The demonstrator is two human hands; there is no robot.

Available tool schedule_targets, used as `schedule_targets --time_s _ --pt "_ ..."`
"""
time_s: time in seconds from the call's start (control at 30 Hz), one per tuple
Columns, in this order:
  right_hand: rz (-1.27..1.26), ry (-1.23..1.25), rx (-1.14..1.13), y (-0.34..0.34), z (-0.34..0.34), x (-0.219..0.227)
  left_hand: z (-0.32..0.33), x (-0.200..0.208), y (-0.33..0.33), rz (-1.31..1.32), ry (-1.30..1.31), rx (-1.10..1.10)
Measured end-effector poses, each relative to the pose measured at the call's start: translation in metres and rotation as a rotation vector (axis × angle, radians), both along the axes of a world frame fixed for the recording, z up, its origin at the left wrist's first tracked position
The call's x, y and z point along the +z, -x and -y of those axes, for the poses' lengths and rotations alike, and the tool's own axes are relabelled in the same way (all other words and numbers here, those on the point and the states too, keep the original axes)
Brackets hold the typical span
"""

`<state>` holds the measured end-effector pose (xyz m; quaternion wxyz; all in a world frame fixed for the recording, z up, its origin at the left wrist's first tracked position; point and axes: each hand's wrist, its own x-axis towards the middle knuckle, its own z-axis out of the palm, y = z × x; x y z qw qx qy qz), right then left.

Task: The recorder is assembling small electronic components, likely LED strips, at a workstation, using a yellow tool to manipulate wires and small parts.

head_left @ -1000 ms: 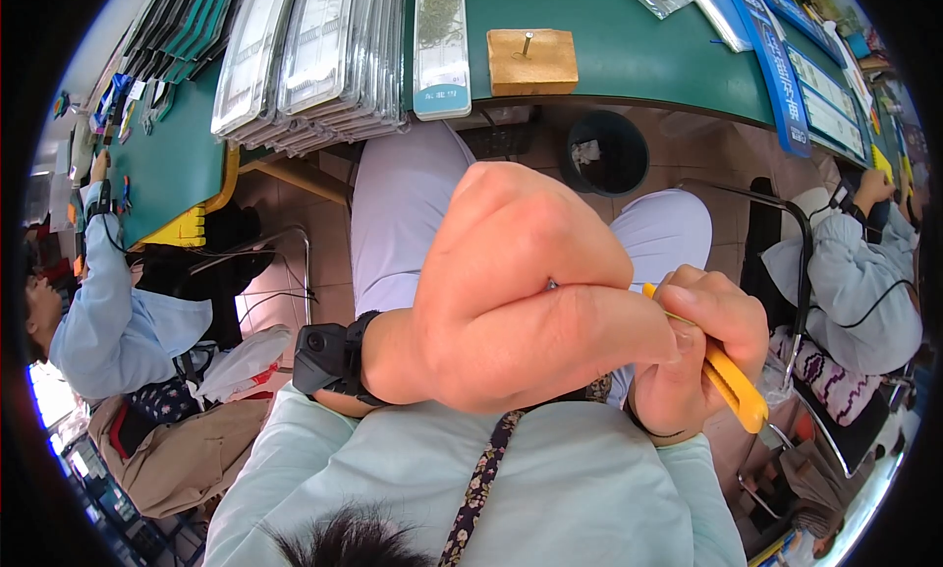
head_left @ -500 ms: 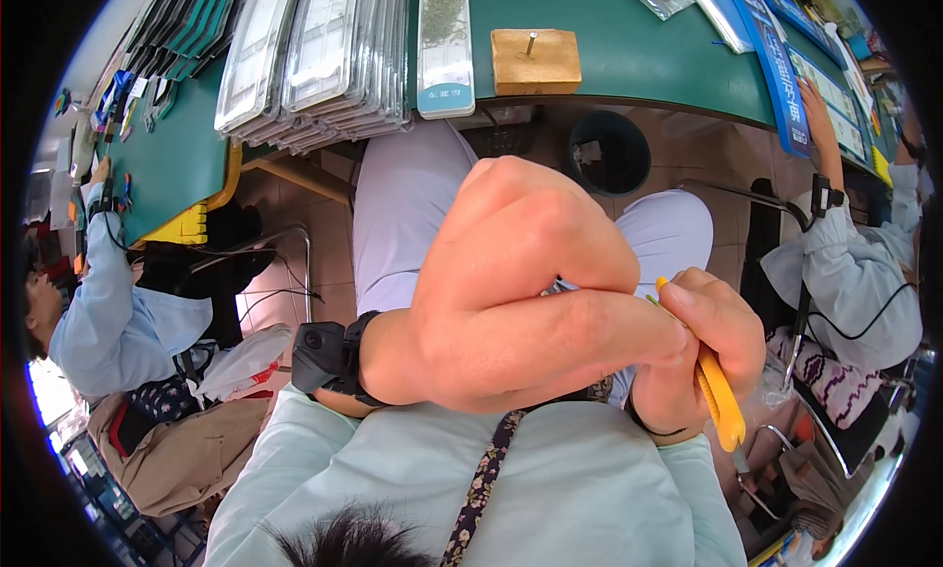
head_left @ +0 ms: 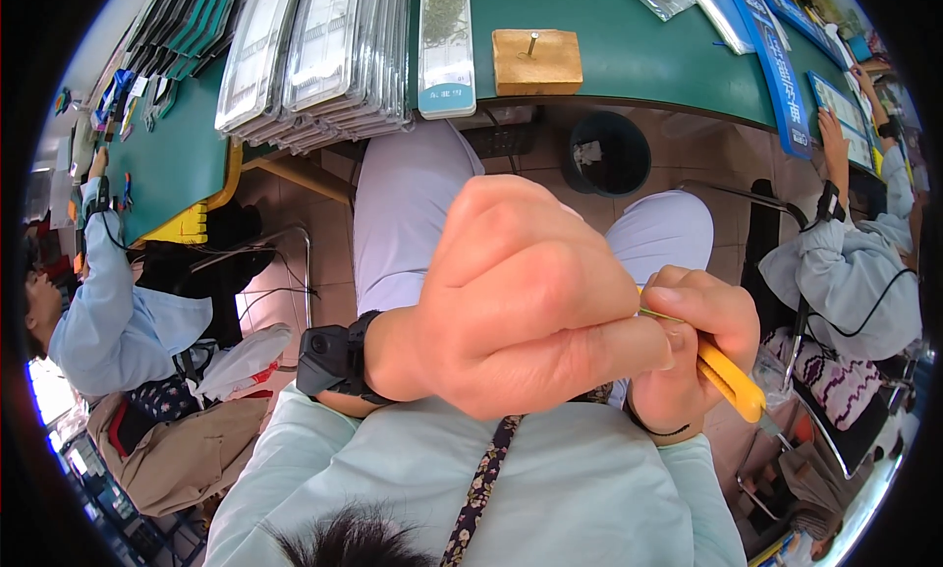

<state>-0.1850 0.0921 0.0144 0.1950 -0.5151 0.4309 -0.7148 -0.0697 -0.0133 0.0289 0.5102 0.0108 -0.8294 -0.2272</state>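
Note:
My left hand (head_left: pixel 535 297) is closed in front of my lap, knuckles up. Its fingertips meet those of my right hand (head_left: pixel 702 321). Whatever the left fingers grip is hidden behind them. A thin yellow-green sliver (head_left: pixel 650 313) shows where the two hands meet; what it belongs to is unclear. In my right hand lies a yellow-handled utility knife (head_left: pixel 734 382), tilted with its metal end pointing down and right, away from the left hand. A black wrist device (head_left: pixel 334 359) is strapped to my left wrist.
On the green table (head_left: pixel 629 56) stand stacked clear plastic cases (head_left: pixel 314 66), one separate case (head_left: pixel 446 46) and a wooden block (head_left: pixel 536 64) with a nail in it. Below is a dark bin (head_left: pixel 609 154). People work at both sides, with a blue printed strip (head_left: pixel 771 66) at right.
The knife's metal end has swung up and to the right. My left hand has turned slightly and lowered a little. The co-worker's hand at right has shifted along the table.

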Motion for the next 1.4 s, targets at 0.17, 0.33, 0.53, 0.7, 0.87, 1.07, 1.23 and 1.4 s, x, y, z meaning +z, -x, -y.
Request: schedule_targets --time_s 0.17,0.33,0.53,0.7,0.87,1.07,1.23,1.4 --pt "0.046 0.022 0.053 0.0 0.001 -0.001 0.0 -0.002 -0.002 0.016 -0.034 0.0" --pt "0.067 -0.019 0.063 0.0 0.0 0.0 0.002 0.0 -0.006 0.059 -0.095 -0.005" --pt "0.197 -0.068 0.12 -0.002 -0.003 0.002 0.007 0.002 -0.006 0.092 -0.222 -0.075" --pt "0.218 -0.096 0.152 0.001 -0.003 0.004 0.01 -0.002 -0.002 0.041 -0.335 -0.216" --pt "0.257 -0.119 0.181 -0.001 -0.002 0.007 0.009 -0.006 0.0 0.002 -0.351 -0.266" --pt "0.338 -0.197 0.193 -0.001 -0.005 0.007 0.006 -0.01 0.001 -0.039 -0.354 -0.267" --pt "0.505 -0.266 0.263 -0.003 -0.005 0.009 0.005 -0.013 0.003 -0.066 -0.367 -0.241" --pt "0.486 -0.232 0.256 -0.005 -0.003 0.007 0.004 -0.012 0.001 -0.042 -0.351 -0.243"
